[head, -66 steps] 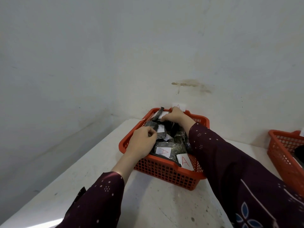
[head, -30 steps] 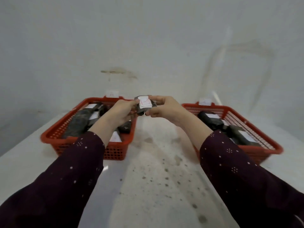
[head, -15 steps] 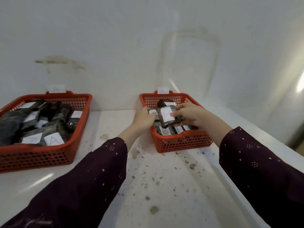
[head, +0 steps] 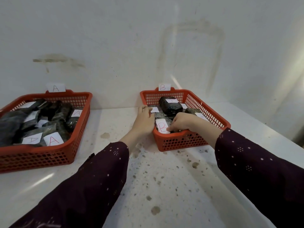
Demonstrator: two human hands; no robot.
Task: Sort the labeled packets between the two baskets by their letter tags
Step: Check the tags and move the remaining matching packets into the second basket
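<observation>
setting b packet (head: 162,127) tag-up in near left corner of b basket (head: 213,116), matching its letter. pinched at the edge with right hand (head: 184,122), fingertips curled down. steadied with left hand (head: 144,120), fingers together, curled over left rim.

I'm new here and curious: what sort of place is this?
Probably a plain sorting bench in a storeroom or workshop: red basket tagged A, red basket tagged B, dark labelled packets, a stained white table.
</observation>
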